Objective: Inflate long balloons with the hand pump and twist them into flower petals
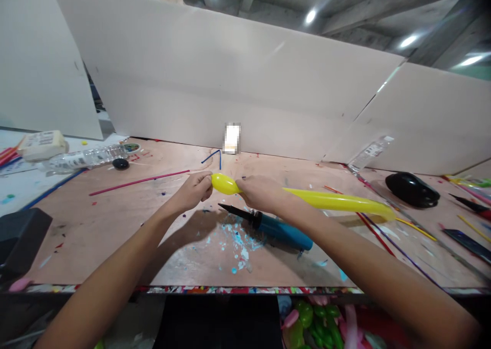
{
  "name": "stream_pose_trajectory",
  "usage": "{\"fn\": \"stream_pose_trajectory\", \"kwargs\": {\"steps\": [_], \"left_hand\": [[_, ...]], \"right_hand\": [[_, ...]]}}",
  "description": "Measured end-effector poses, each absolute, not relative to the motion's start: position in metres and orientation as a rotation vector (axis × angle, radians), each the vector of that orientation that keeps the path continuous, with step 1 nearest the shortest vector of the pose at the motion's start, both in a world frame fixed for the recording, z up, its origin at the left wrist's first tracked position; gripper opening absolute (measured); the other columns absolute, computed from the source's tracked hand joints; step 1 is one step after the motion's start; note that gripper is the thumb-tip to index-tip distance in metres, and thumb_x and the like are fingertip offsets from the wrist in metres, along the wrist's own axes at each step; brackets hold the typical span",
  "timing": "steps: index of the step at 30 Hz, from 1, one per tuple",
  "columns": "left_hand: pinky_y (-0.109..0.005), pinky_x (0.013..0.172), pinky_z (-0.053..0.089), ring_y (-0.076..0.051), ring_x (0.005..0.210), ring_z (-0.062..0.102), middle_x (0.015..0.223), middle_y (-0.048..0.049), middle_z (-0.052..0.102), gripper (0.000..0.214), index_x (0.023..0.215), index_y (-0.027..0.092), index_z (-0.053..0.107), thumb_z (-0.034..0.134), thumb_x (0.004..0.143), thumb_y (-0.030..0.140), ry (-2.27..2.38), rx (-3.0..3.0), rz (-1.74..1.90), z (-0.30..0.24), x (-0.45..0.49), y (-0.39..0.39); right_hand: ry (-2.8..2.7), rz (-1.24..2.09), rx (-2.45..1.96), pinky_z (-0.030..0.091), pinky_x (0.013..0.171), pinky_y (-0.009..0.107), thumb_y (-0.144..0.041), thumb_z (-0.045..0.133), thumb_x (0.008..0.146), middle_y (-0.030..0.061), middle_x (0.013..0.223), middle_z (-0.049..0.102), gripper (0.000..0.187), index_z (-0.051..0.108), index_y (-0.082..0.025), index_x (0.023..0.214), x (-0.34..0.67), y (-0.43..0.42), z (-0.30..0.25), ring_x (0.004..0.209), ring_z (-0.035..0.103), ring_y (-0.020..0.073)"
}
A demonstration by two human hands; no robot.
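Observation:
A long yellow modelling balloon [337,201] stretches across the middle of the table. My left hand [195,189] is closed on its left end. My right hand [257,191] grips it a little further along, so a short round bubble bulges between the two hands. Beyond my right hand the long inflated part runs to the right, partly behind my wrist, and ends in a thin uninflated tail [416,229]. Below my hands a blue hand pump [284,231] with a black nozzle lies on the table, partly covered by my right forearm.
Uninflated pink [140,183] and blue [214,157] balloons lie behind my left hand. Plastic bottles [90,157] [371,153] are on both sides. A black inflated balloon [412,189] and a dark phone [470,244] are at right. A white partition [230,73] backs the table.

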State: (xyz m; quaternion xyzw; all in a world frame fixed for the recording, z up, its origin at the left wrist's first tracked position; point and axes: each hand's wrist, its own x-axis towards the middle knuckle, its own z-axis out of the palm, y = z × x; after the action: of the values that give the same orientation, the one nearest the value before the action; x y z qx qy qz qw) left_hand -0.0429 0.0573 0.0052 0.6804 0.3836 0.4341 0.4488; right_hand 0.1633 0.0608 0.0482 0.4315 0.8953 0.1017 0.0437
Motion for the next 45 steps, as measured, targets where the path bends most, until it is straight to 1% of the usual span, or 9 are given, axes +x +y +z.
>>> {"fn": "stream_pose_trajectory", "kwargs": {"steps": [11,22,27,30,33,37,41,43,45], "left_hand": [[-0.018,0.04,0.025,-0.004,0.036,0.022,0.042,0.0084,0.023,0.026,0.054,0.018,0.029,0.046,0.073,0.017,0.699,0.745,1.034,-0.004,-0.044,0.073],[-0.018,0.041,0.026,-0.004,0.037,0.02,0.045,0.0083,0.021,0.028,0.053,0.019,0.027,0.042,0.077,0.019,0.764,0.788,1.006,-0.01,-0.044,0.074],[-0.02,0.047,0.031,-0.008,0.048,0.035,0.053,0.0034,0.04,0.023,0.06,0.016,0.048,0.049,0.082,0.023,0.866,1.288,1.107,0.002,-0.056,0.064],[-0.024,0.065,0.042,-0.013,0.075,0.052,0.081,-0.0039,0.058,0.02,0.067,0.016,0.055,0.05,0.082,0.029,0.873,1.731,1.347,0.025,-0.055,0.047],[-0.027,0.069,0.044,-0.017,0.087,0.056,0.096,-0.0075,0.059,0.023,0.072,0.017,0.052,0.045,0.084,0.035,0.719,1.52,1.581,0.055,-0.038,0.03],[-0.027,0.067,0.046,-0.015,0.081,0.059,0.09,-0.0049,0.057,0.029,0.073,0.018,0.043,0.03,0.089,0.039,0.672,1.176,1.752,0.09,-0.003,0.025],[-0.024,0.062,0.046,-0.01,0.06,0.052,0.069,-0.0007,0.046,0.022,0.072,0.02,0.031,0.023,0.088,0.033,0.602,0.836,1.778,0.097,0.019,0.049],[-0.022,0.057,0.044,-0.008,0.052,0.046,0.061,0.0013,0.04,0.019,0.071,0.02,0.029,0.024,0.086,0.03,0.617,0.65,1.72,0.089,0.025,0.064],[-0.02,0.053,0.042,-0.007,0.049,0.043,0.059,0.0024,0.038,0.016,0.071,0.02,0.029,0.026,0.084,0.027,0.701,0.506,1.698,0.078,0.03,0.077]], "right_hand": [[2.732,0.417,1.107,0.048,0.059,0.035,-0.022,0.04,0.092,0.0154,0.086,0.07,0.026,0.063,-0.012,0.095,0.142,0.047,0.041,0.073,0.067,0.0277],[2.662,0.386,1.193,0.046,0.06,0.032,-0.024,0.039,0.091,0.0169,0.086,0.069,0.029,0.064,-0.01,0.094,0.137,0.04,0.037,0.072,0.066,0.0255],[2.808,-0.135,1.234,0.041,0.058,0.029,-0.037,0.03,0.095,0.0123,0.077,0.066,0.042,0.062,-0.013,0.083,0.15,0.039,0.075,0.063,0.058,0.0175],[2.756,-0.935,1.284,0.04,0.055,0.025,-0.038,0.028,0.095,0.0032,0.062,0.053,0.04,0.048,-0.016,0.068,0.16,0.037,0.101,0.054,0.048,0.0115],[2.368,-1.849,1.275,0.039,0.049,0.023,-0.046,0.025,0.094,-0.0042,0.055,0.034,0.038,0.032,-0.021,0.066,0.164,0.033,0.115,0.047,0.036,0.0092],[2.03,-2.259,1.167,0.037,0.046,0.022,-0.049,0.022,0.094,-0.0061,0.056,0.026,0.037,0.026,-0.023,0.069,0.159,0.028,0.117,0.046,0.028,0.0091],[2.276,-2.038,1.209,0.042,0.052,0.023,-0.052,0.02,0.094,-0.0038,0.06,0.037,0.039,0.034,-0.021,0.074,0.15,0.029,0.114,0.05,0.038,0.0091],[2.577,-1.531,1.384,0.044,0.055,0.025,-0.051,0.019,0.094,0.0011,0.066,0.049,0.042,0.041,-0.019,0.076,0.147,0.031,0.112,0.054,0.046,0.0108],[2.77,-0.736,1.583,0.044,0.058,0.029,-0.047,0.024,0.095,0.0086,0.074,0.058,0.042,0.049,-0.016,0.079,0.144,0.033,0.108,0.062,0.053,0.0157]]}}
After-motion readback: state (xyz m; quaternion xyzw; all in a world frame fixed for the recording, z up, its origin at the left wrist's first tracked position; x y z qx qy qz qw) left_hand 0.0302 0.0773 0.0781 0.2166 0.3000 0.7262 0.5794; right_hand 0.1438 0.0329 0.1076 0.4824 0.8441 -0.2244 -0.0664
